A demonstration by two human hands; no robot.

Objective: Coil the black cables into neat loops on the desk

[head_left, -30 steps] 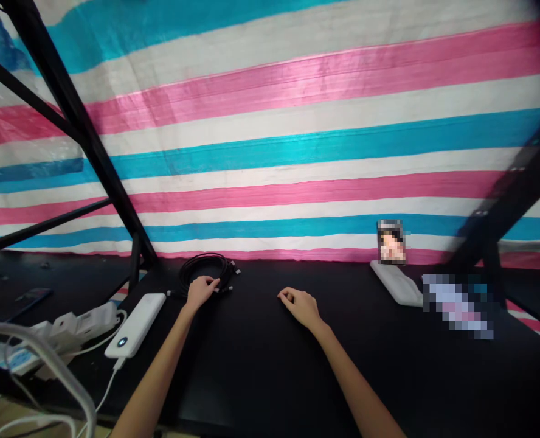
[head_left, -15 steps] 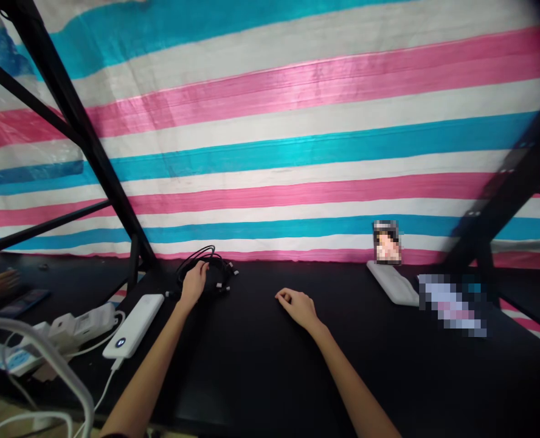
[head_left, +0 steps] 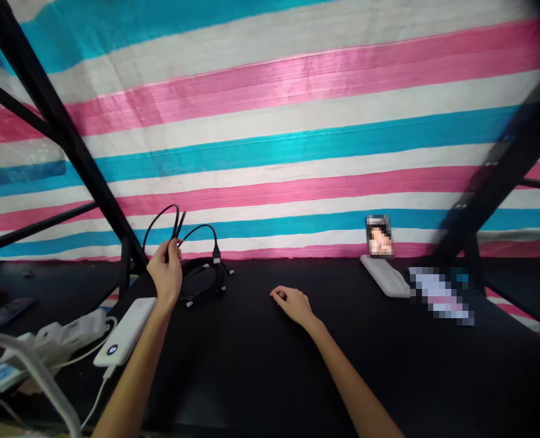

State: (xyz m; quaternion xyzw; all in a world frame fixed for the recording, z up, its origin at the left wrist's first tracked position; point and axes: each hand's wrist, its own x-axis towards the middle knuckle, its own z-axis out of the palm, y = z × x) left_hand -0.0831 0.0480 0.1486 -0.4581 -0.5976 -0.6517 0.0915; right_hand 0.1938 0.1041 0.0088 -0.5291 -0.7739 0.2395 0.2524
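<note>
My left hand (head_left: 166,271) is raised over the left part of the black table, its fingers pinched on a black cable (head_left: 206,227) that loops up above them. A USB plug (head_left: 216,254) hangs from that cable. Just right of the hand, a coil of black cables (head_left: 213,285) with several plugs lies on the table. Near the middle, my right hand (head_left: 294,303) rests on the tabletop with its fingers curled in; whether anything is inside them is hidden.
A white power bank (head_left: 126,331) with a white cable lies left of my left forearm, beside a power strip (head_left: 0,374) with chargers. At the right are a grey-white stand (head_left: 385,277) and a blurred packet (head_left: 441,295). Black frame bars (head_left: 64,134) rise at both sides.
My left hand has lifted up and to the left from the cable coil, drawing a black cable up with it. My right hand has kept its pose. The view has shifted slightly.
</note>
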